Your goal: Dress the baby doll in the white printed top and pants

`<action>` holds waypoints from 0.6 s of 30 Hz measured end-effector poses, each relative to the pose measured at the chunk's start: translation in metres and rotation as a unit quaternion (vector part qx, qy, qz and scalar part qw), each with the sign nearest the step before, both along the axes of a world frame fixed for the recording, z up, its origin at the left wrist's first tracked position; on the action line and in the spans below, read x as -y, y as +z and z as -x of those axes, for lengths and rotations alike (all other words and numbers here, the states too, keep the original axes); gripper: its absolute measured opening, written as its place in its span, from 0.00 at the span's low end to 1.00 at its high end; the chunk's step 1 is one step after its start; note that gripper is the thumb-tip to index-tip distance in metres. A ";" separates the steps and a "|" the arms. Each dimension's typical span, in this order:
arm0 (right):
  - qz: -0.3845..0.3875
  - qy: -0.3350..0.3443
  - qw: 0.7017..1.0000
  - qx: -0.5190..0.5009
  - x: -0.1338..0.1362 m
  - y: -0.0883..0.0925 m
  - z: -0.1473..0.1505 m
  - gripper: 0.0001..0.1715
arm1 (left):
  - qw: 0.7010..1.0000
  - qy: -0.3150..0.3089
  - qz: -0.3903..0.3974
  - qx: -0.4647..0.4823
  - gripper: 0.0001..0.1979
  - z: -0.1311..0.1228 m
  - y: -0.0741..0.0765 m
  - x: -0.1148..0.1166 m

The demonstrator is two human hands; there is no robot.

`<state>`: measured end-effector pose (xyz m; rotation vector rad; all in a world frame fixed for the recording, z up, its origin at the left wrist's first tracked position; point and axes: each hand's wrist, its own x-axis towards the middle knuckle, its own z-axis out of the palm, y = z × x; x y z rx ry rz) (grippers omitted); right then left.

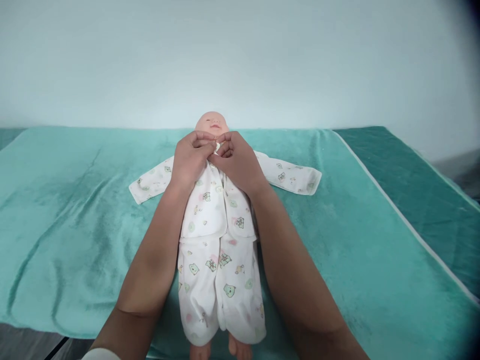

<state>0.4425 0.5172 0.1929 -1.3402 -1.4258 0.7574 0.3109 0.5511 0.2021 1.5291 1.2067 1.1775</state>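
Note:
A baby doll lies on its back on a teal blanket, head toward the wall. It wears a white printed top with sleeves spread out to both sides and matching white trousers. Its bare feet show at the bottom edge. My left hand and my right hand meet at the doll's neck. Both pinch the collar of the top, fingers curled closed on the fabric around a small white fastener.
The teal blanket covers the whole surface and ends at a pale wall behind the doll's head. A darker green cloth with a white edge lies to the right. The blanket's front edge hangs at lower left.

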 end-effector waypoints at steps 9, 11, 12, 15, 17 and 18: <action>-0.001 0.031 0.999 -0.013 0.007 0.002 -0.002 0.19 | 0.999 0.001 -0.032 -0.042 0.12 0.000 -0.004 -0.002; -0.016 0.026 0.999 -0.016 0.013 0.000 -0.001 0.15 | 0.997 0.000 -0.047 -0.062 0.11 0.000 -0.004 -0.001; -0.030 0.017 0.999 -0.018 0.017 -0.002 -0.001 0.12 | 0.996 0.003 -0.055 -0.072 0.10 0.001 -0.004 0.000; -0.088 -0.014 0.996 -0.004 0.027 -0.010 0.000 0.09 | 0.991 0.014 -0.082 -0.105 0.09 0.001 -0.003 0.006; -0.120 -0.029 0.992 0.024 0.032 -0.015 0.000 0.10 | 0.988 0.017 -0.095 -0.122 0.10 0.002 -0.002 0.009; -0.129 -0.033 0.990 0.041 0.034 -0.017 0.000 0.10 | 0.987 0.018 -0.100 -0.127 0.10 0.002 -0.003 0.011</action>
